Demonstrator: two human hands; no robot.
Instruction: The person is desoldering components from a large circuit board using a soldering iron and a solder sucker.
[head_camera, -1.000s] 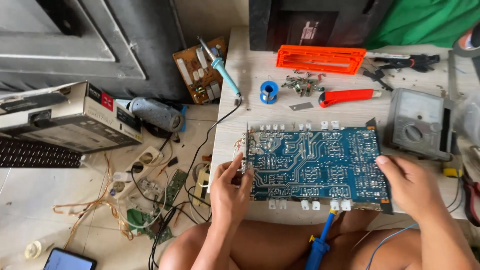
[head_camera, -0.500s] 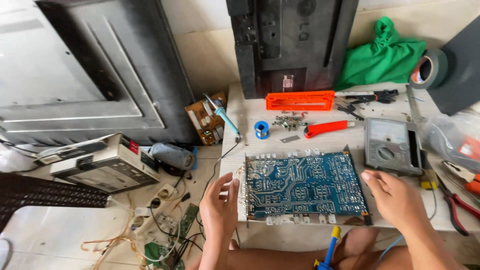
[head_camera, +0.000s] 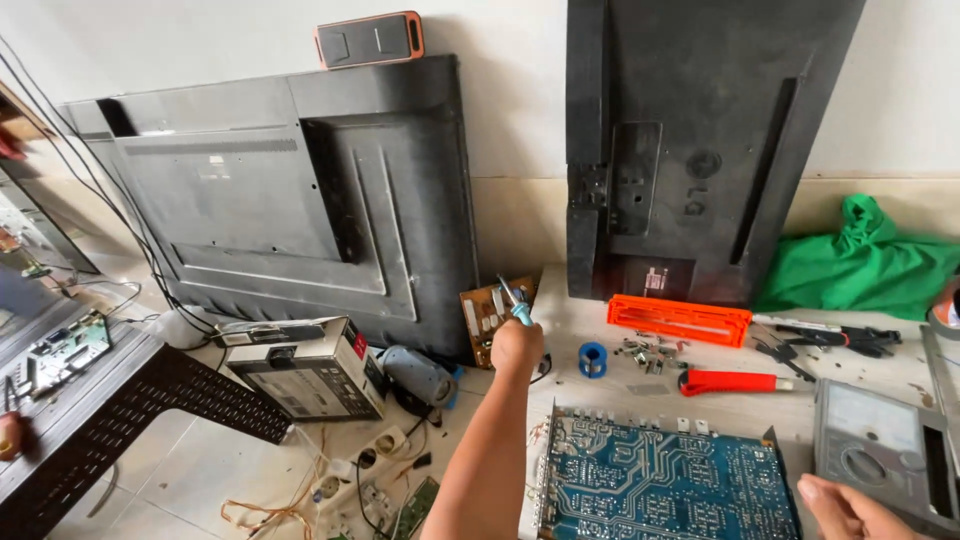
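We close our left hand (head_camera: 517, 347) around the soldering iron (head_camera: 513, 303) at the table's (head_camera: 600, 310) edge, our right hand (head_camera: 845, 507) resting loosely open by the blue circuit board (head_camera: 665, 485), which the tip must reach next.

The left hand (head_camera: 517, 347) is stretched forward on a straight arm, fingers closed in a fist; the right hand (head_camera: 850, 508) is held low, fingers loosely extended.
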